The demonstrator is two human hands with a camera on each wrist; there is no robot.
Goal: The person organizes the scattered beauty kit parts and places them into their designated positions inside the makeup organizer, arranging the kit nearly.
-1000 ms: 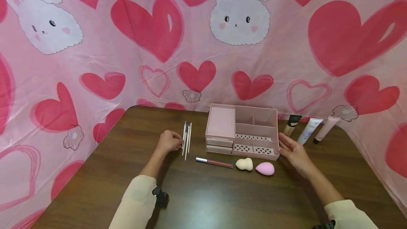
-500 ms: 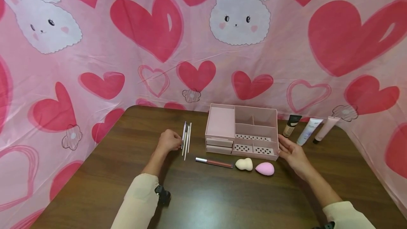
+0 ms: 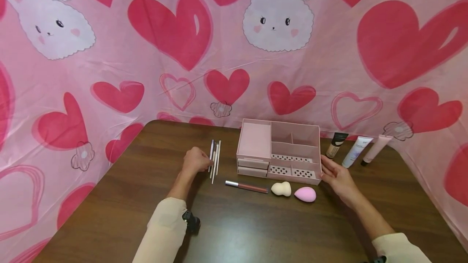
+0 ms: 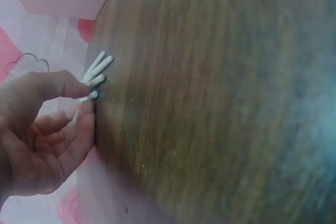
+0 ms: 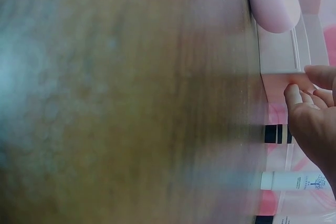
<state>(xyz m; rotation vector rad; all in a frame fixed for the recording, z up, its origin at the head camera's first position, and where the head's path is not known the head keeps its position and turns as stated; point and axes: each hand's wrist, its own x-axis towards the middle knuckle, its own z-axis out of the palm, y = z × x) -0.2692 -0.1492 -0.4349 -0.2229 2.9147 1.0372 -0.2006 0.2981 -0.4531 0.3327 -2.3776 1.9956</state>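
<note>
Several slim makeup brushes (image 3: pixel 218 157) with pale handles lie side by side on the table. My left hand (image 3: pixel 195 160) is at the leftmost ones; in the left wrist view its thumb and fingertips pinch one makeup brush (image 4: pixel 93 95) near the rounded handle end. My right hand (image 3: pixel 339 180) rests against the right side of a pink desk organizer (image 3: pixel 254 139), fingers extended along the wall and thumb at the front corner (image 5: pixel 303 72). The organizer has two small drawers on its left and open compartments on its right.
In front of the organizer lie a lip gloss tube (image 3: pixel 246 187), a cream makeup sponge (image 3: pixel 281 189) and a pink makeup sponge (image 3: pixel 305 194). To its right stand a black-topped foundation tube (image 3: pixel 334 146), a white tube (image 3: pixel 356 152) and a pink tube (image 3: pixel 376 150). A heart-patterned cloth hangs behind.
My left hand has shifted slightly right and its fingertips now overlap the leftmost brushes. My right hand stays at the organizer's side, which has not moved.
</note>
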